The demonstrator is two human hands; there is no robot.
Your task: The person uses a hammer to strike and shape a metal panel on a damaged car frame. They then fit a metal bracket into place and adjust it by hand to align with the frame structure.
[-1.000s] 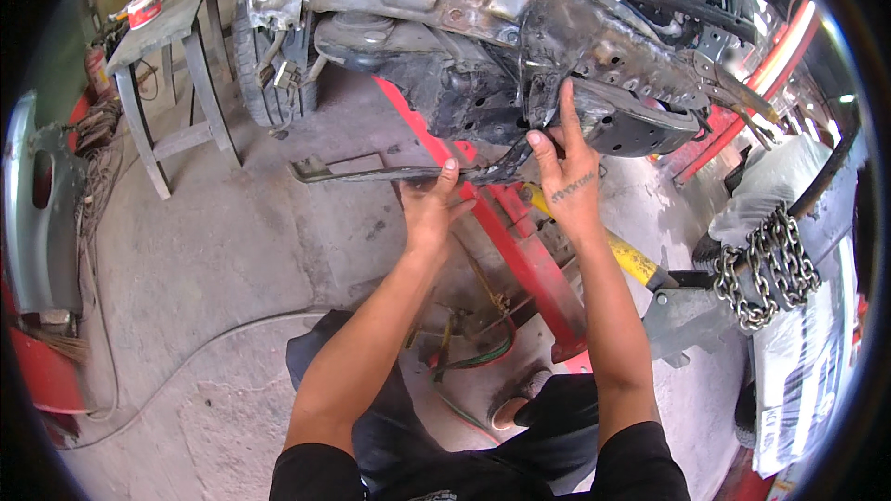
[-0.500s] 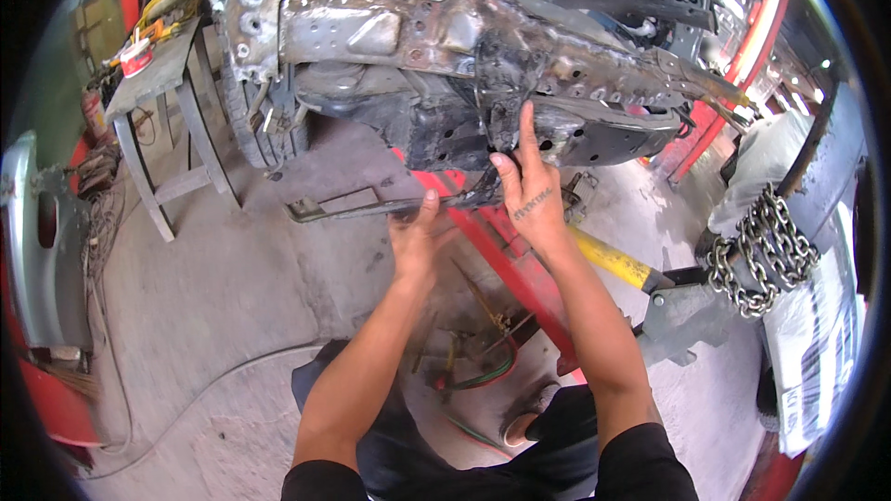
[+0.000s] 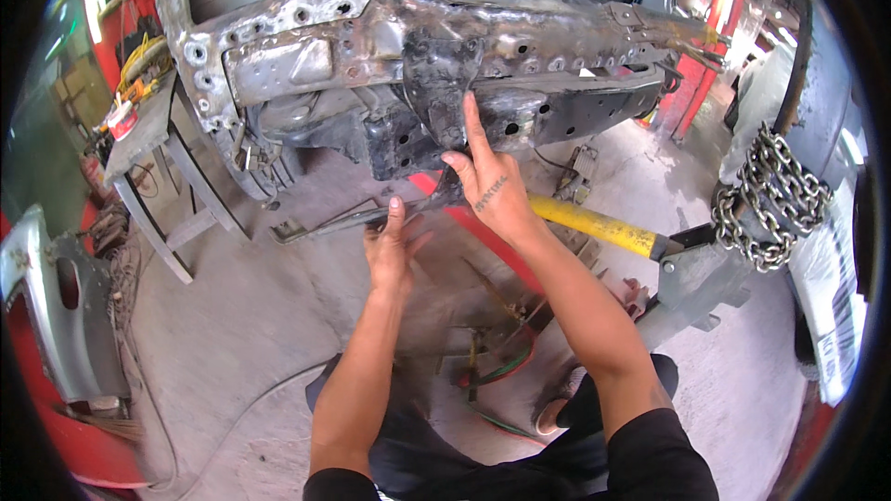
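A stripped car body frame [image 3: 278,60] of bare, stained metal spans the top. Below it runs a long, narrow, dark metal bracket [image 3: 311,230], bent upward at its right part. My left hand [image 3: 388,250] grips this bracket from beneath, thumb on top. My right hand [image 3: 492,187] is at the bracket's upright end, thumb raised beside it and index finger stretched up against the black plate [image 3: 436,74] on the frame. The other right fingers are curled, partly hidden behind the hand, around the bracket.
A metal stand [image 3: 144,130] with tools stands left, beside a loose silver panel [image 3: 51,306]. Red lift parts [image 3: 492,250] and a yellow cylinder [image 3: 594,223] lie below the frame. At right hang heavy chains [image 3: 770,199] on a dark post. A hose [image 3: 223,417] crosses the floor.
The view has shifted, so the frame appears further left with more of its top showing. Both hands and the bracket appear further left; the left hand is also lower in the picture.
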